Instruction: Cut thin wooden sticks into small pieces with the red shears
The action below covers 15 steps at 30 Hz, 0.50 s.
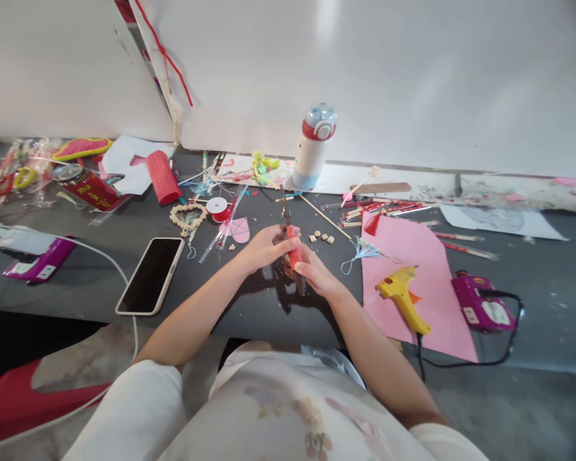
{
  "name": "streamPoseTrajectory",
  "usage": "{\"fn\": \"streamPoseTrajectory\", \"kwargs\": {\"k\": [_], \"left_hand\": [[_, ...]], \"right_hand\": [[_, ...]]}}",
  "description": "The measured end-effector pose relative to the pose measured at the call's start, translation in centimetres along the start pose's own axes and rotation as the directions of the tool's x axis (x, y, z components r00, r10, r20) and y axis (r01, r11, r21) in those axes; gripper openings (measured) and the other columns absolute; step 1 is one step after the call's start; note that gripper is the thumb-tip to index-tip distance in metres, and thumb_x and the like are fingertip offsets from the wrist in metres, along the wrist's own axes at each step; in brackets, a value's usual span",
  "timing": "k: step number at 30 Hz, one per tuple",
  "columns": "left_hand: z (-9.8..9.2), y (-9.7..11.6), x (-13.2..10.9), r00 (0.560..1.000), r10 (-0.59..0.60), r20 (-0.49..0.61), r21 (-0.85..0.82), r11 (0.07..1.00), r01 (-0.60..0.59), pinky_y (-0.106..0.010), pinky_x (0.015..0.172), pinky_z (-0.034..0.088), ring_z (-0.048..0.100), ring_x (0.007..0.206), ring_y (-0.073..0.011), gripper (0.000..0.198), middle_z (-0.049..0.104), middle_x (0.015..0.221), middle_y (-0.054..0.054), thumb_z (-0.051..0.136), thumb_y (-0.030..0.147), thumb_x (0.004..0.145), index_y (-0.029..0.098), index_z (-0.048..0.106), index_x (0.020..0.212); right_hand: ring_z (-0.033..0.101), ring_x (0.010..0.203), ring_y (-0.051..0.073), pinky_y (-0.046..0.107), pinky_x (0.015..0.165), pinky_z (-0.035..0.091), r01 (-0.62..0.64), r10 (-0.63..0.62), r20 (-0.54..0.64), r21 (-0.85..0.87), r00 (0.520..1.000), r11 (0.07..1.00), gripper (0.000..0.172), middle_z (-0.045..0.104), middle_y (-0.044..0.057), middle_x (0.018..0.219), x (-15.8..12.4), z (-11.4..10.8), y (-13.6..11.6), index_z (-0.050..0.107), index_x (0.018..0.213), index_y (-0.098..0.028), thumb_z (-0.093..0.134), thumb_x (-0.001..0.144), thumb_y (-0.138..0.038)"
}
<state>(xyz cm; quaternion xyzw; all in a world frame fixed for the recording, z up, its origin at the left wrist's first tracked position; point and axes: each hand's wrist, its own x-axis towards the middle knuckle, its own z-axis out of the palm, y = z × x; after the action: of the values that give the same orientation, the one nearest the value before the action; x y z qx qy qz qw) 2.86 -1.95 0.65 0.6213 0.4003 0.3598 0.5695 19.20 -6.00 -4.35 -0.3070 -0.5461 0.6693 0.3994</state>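
Observation:
Both hands hold a pair of pliers (295, 253) with orange-red handles over the middle of the dark table. The dark jaws point up and away from me, towards the back of the table. My left hand (270, 246) is closed round the upper left side of the handles. Lower on the right, my right hand (317, 274) also grips them. Whether something small sits in the jaws, I cannot make out. Just right of the pliers lie several small pale wooden pieces (322, 237). A thin wooden stick (324, 216) slants behind them.
A phone (150, 276) lies left. Right, a yellow glue gun (404, 298) rests on pink paper (432, 256) beside a purple box (482, 302). A bottle (312, 148) stands at the back. A ribbon spool (217, 209), heart-shaped wreath (188, 219) and tilted can (89, 187) are left.

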Motion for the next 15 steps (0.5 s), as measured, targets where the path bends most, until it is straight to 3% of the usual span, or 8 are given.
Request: {"fn": "streamPoseTrajectory", "kwargs": {"k": [3,8,15], "left_hand": [[0.2,0.0,-0.2,0.998,0.017,0.068,-0.024,1.0,-0.015,-0.039,0.086,0.057,0.072,0.098,-0.0259,0.059,0.074,0.107,-0.017,0.079,0.059,0.066,0.013,0.069,0.102],[0.3,-0.3,0.0,1.0,-0.004,0.025,-0.043,0.999,0.005,-0.037,0.083,0.057,0.072,0.09,-0.0225,0.052,0.076,0.099,-0.014,0.077,0.057,0.067,0.014,0.069,0.095],[0.2,-0.8,0.0,0.998,0.029,-0.046,0.047,0.999,-0.027,-0.037,0.084,0.058,0.073,0.091,-0.0235,0.048,0.077,0.102,-0.013,0.08,0.051,0.065,0.016,0.07,0.094]], "right_hand": [[0.058,0.104,0.024,0.039,0.084,0.051,0.025,-0.026,-0.065,-0.015,0.998,1.0,0.067,0.06,0.008,0.106,0.0,0.1,-0.1,0.051,0.125,-0.021,0.071,0.075,-0.061],[0.051,0.126,0.029,0.047,0.101,0.048,0.039,-0.043,-0.079,-0.051,0.996,0.998,0.068,0.058,0.013,0.125,0.0,0.3,-0.5,0.053,0.13,-0.02,0.071,0.077,-0.058],[0.051,0.128,0.031,0.051,0.106,0.045,-0.023,0.013,-0.078,-0.138,0.997,0.99,0.065,0.059,0.013,0.127,-0.2,0.3,-1.8,0.053,0.131,-0.02,0.072,0.079,-0.054]]}}
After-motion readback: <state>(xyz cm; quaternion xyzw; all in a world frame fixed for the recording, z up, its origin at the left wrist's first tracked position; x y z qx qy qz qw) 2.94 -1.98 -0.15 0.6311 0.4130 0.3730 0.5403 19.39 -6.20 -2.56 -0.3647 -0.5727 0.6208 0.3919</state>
